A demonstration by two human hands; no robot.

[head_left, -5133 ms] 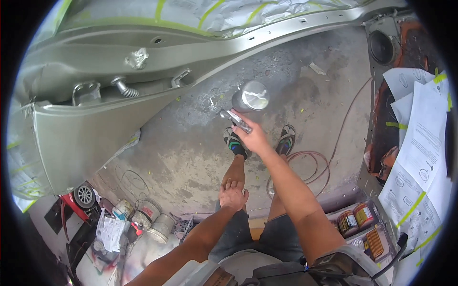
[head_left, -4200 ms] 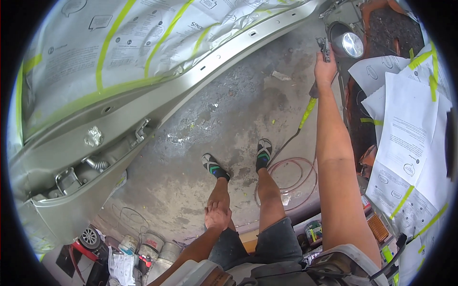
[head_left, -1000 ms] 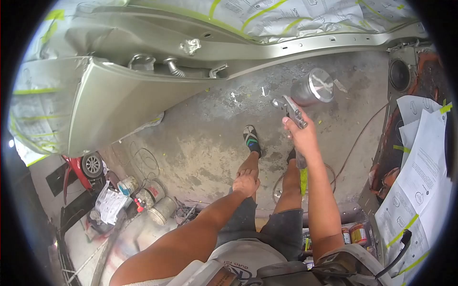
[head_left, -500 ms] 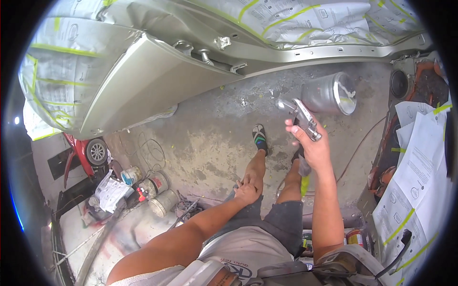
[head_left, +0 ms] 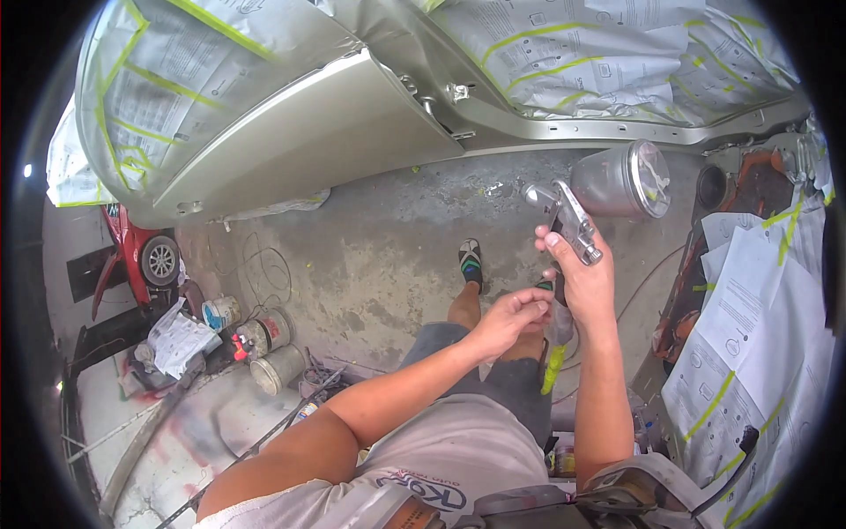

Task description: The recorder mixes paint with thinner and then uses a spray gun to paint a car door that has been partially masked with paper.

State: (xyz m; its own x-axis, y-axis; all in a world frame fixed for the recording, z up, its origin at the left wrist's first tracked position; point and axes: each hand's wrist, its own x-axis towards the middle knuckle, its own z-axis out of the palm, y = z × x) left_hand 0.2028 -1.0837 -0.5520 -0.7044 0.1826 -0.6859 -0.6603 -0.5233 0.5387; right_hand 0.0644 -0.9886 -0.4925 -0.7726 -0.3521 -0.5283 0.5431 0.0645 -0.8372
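Note:
My right hand (head_left: 586,273) is wrapped round the handle of a silver spray gun (head_left: 573,220), raised in front of me. A grey metal paint cup (head_left: 617,181) sits at the gun's far side, its round end toward the right. Below the grip hangs a grey piece with a yellow-green part (head_left: 553,366) beneath it. My left hand (head_left: 515,322) is beside that grey piece, with fingers curled in toward the thumb; whether anything is between them is hidden. Ahead is a beige-silver car panel (head_left: 308,145), apart from the gun and both hands.
Masking paper with yellow-green tape (head_left: 555,62) covers parts of the car ahead, and more paper (head_left: 731,317) hangs on the right. A hose (head_left: 648,286) lies on the concrete floor (head_left: 370,264). Buckets (head_left: 278,370) stand at lower left, near a red car (head_left: 132,256).
My left hand has risen from beside my left knee, moving right toward the spray gun, which stays in my right hand. My view has shifted slightly.

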